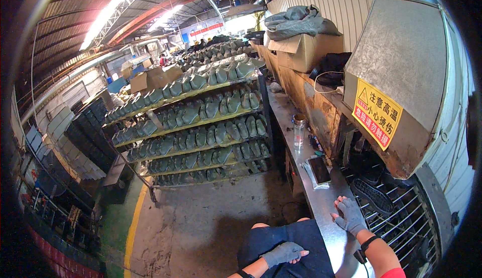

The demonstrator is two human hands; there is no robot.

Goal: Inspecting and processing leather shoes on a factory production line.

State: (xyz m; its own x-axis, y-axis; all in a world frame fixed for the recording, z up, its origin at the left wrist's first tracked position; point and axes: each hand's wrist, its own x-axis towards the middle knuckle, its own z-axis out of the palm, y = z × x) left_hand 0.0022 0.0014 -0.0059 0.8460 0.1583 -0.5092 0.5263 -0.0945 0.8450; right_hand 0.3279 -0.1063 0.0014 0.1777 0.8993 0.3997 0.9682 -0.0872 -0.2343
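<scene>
While the person sits at the bottom of the frame, the left hand (284,253) in a grey fingerless glove rests loosely curled on the dark apron (288,245) over the lap, gripping nothing. Over at lower right, the right hand (350,216), gloved too, lies flat and open on the steel bench (326,202), right at the edge of a wire rack (401,223). A black shoe sole (371,196) sits on that rack just up and right of the fingers, not touching them. Further up the bench there's a phone (319,169) and a glass jar (299,130). Shelves of green shoe forms (201,122) fill the middle.
</scene>
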